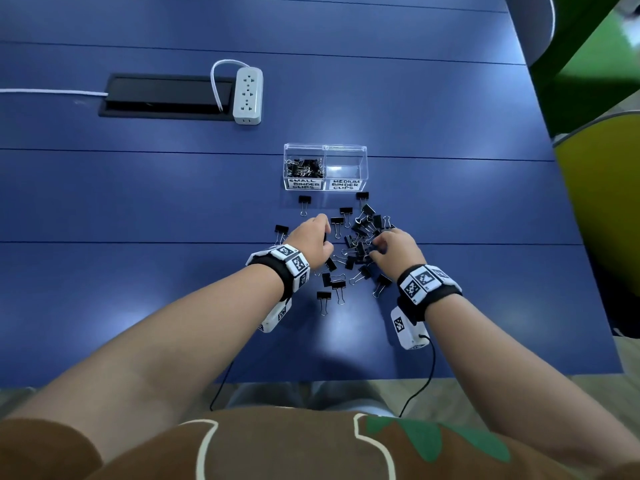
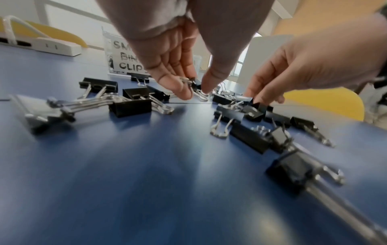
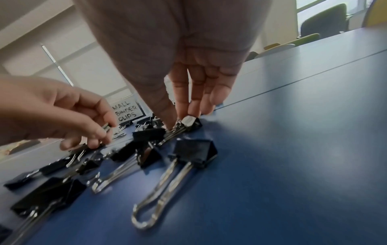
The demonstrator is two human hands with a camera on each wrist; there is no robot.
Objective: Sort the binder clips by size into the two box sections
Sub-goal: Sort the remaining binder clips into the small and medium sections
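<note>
A clear two-section box (image 1: 325, 147) stands on the blue table. Its left section, labelled small binder clips, holds several clips; the right section, labelled medium, looks bare. A pile of black binder clips (image 1: 360, 244) lies in front of it. My left hand (image 1: 313, 237) reaches down at the pile's left side. In the left wrist view my left hand (image 2: 195, 90) pinches a small binder clip (image 2: 195, 82) between thumb and fingers. My right hand (image 1: 388, 245) is at the pile's right side. In the right wrist view my right hand (image 3: 181, 120) pinches a black clip (image 3: 191, 123) on the tabletop.
A white power strip (image 1: 247, 95) and a black cable hatch (image 1: 166, 97) sit at the far left. A yellow chair (image 1: 602, 202) stands past the table's right edge. Loose clips (image 1: 323, 301) lie scattered toward me, and wrist-camera cables hang over the near edge.
</note>
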